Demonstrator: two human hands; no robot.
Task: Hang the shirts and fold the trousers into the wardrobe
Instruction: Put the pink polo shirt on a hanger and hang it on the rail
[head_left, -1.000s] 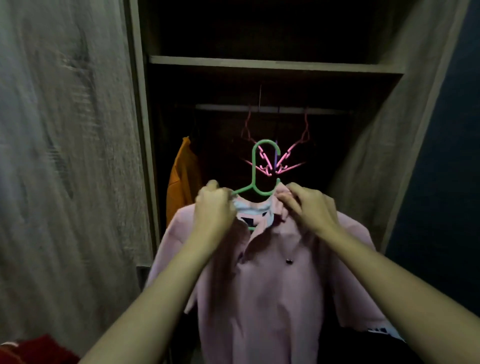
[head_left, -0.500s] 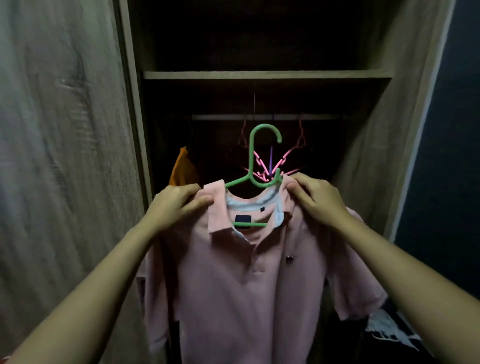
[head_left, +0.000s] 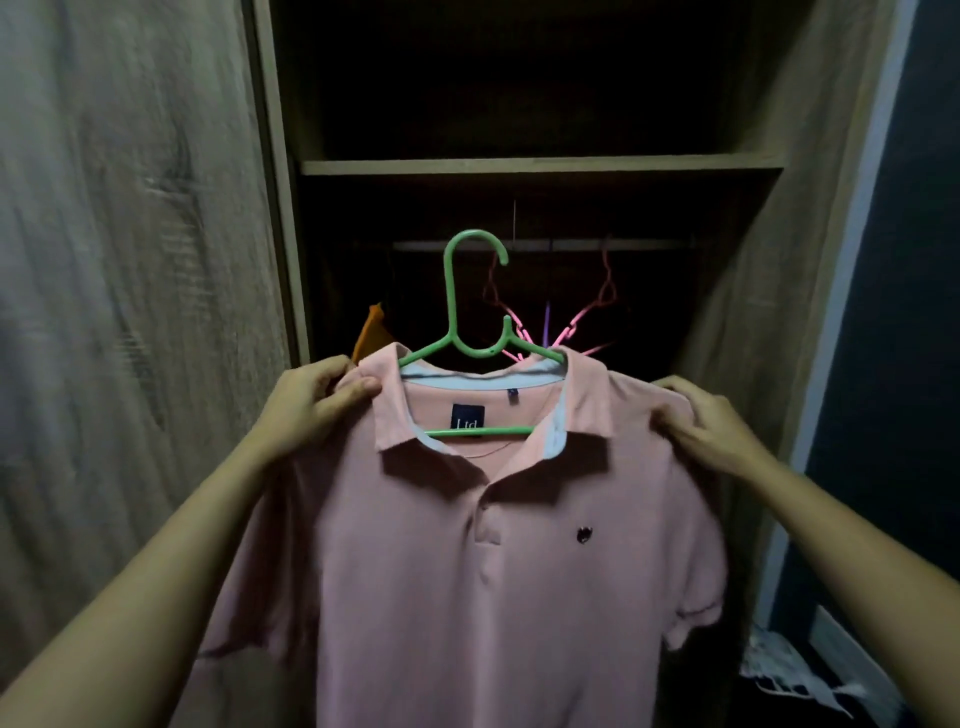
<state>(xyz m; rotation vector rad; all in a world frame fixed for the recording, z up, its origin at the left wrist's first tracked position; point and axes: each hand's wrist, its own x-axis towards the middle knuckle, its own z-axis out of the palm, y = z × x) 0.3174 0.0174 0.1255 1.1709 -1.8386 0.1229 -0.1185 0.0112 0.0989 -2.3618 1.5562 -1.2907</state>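
Observation:
A pink polo shirt (head_left: 467, 561) hangs on a green plastic hanger (head_left: 470, 306), held up in front of the open wardrobe. My left hand (head_left: 317, 405) pinches the shirt's left shoulder beside the collar. My right hand (head_left: 706, 426) grips the right shoulder seam. The hanger's hook stands free in the air, just in front of and level with the clothes rail (head_left: 545, 244). The lower hem of the shirt is out of frame.
Pink hangers (head_left: 571, 322) and an orange garment (head_left: 371, 332) hang from the rail inside. A wooden shelf (head_left: 540, 165) sits above the rail. The wardrobe door (head_left: 130, 312) stands at the left, a dark wall at the right, white cloth (head_left: 789, 675) on the floor.
Both hands have slid outward from the collar to the shirt's shoulders, spreading it on the hanger. The shirt and hanger have risen and come closer to the rail.

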